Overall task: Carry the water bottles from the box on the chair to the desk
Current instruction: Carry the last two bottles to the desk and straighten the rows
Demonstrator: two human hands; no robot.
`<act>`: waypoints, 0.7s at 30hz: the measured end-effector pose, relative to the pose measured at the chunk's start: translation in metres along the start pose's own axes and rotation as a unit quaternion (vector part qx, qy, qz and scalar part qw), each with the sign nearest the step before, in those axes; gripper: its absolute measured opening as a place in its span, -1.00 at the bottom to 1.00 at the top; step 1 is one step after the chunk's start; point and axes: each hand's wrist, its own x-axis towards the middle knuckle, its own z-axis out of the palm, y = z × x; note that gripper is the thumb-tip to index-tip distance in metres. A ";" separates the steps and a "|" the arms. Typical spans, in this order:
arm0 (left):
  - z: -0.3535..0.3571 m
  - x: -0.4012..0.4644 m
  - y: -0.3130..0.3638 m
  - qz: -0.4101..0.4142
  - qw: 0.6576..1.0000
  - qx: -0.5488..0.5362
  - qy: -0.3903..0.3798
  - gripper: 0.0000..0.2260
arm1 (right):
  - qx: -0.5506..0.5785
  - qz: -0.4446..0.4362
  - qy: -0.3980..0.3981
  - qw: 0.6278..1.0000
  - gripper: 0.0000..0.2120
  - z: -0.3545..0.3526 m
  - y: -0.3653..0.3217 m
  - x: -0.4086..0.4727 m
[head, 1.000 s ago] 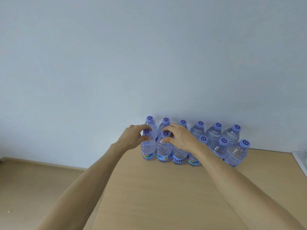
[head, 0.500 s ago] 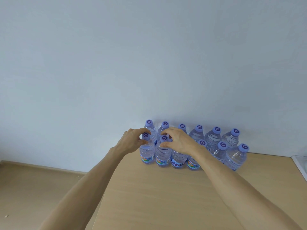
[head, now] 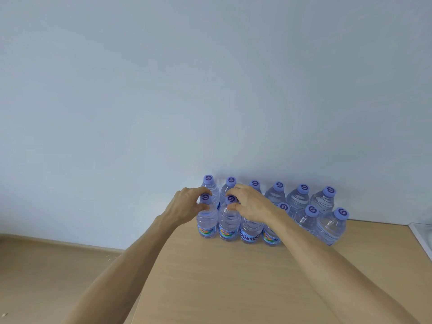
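Water bottles (head: 330, 226): clear plastic, lilac caps with dark swirl, colourful labels. All upright in two touching rows on the tabletop (head: 222, 277). Front-left bottle (head: 206, 220): neck between left fingers (head: 203, 206). Next bottle (head: 229, 224): neck between right fingers (head: 232, 207). Remainder right of and behind the fingers.

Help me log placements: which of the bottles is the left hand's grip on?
The front-row bottle at the far left end: the left hand pinches its neck under the cap. The right hand holds its neighbour.

A plain pale wall (head: 187, 90) rises above a tan floor (head: 35, 272) at left.
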 end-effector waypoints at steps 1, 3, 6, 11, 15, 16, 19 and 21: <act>-0.001 0.000 0.000 -0.002 1.000 -0.003 0.000 -0.77 | 0.000 0.002 -0.002 1.000 -0.74 0.000 0.000 0.000; -0.002 0.000 -0.002 -0.004 1.000 -0.007 0.004 -0.78 | 0.005 0.003 -0.004 1.000 -0.74 -0.001 -0.001 -0.001; -0.002 -0.002 -0.001 0.000 1.000 -0.012 0.007 -0.79 | 0.012 0.002 -0.008 1.000 -0.74 -0.002 -0.003 -0.001; -0.004 -0.001 0.000 -0.010 1.000 -0.019 -0.002 -0.79 | 0.002 -0.010 -0.006 1.000 -0.77 -0.002 -0.006 0.000; -0.004 -0.001 0.001 -0.011 1.000 -0.018 -0.008 -0.79 | -0.003 -0.010 -0.016 1.000 -0.77 -0.004 -0.007 0.000; -0.004 -0.001 0.000 -0.010 1.000 -0.017 -0.008 -0.79 | -0.004 -0.008 -0.019 1.000 -0.78 -0.005 -0.006 0.001; -0.004 -0.001 -0.001 -0.007 1.000 -0.015 -0.005 -0.79 | -0.003 -0.006 -0.021 1.000 -0.78 -0.005 -0.006 0.001; -0.003 -0.001 -0.002 -0.008 1.000 -0.016 -0.004 -0.79 | 0.000 -0.006 -0.018 1.000 -0.77 -0.003 -0.005 0.002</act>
